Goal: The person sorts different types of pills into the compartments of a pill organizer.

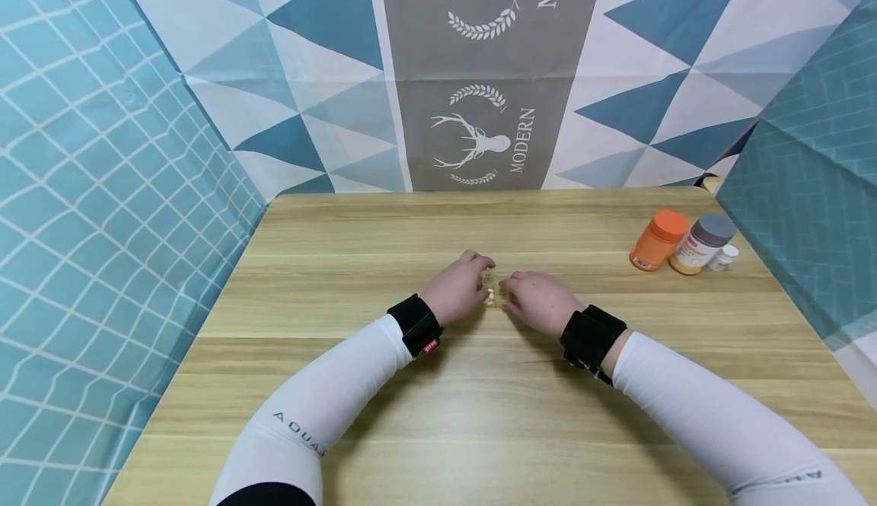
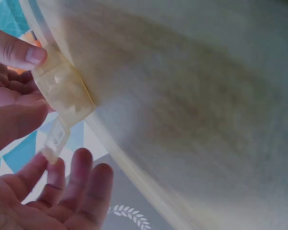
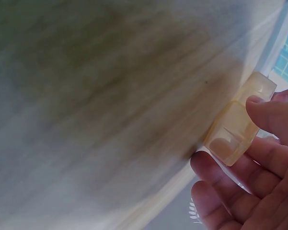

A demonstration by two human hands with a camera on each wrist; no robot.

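Observation:
A small translucent, yellowish pill box (image 1: 495, 302) with compartments is between both hands over the table. White pills (image 1: 490, 295) show inside it. One lid (image 2: 56, 139), with dark print, stands raised from the box in the left wrist view. My left hand (image 1: 457, 287) has a fingertip against that lid's end, its thumb beside the box. From the other side my right hand (image 1: 544, 302) grips the box, thumb on one face and fingers behind, as the right wrist view shows. A rounded tan shape (image 3: 224, 145) shows through the end compartment's wall.
At the table's back right stand an orange bottle (image 1: 659, 241), a grey-capped bottle (image 1: 702, 244) and a small white bottle (image 1: 723, 258), close together. The wooden table (image 1: 452, 415) meets patterned cloth hangings at its back and sides.

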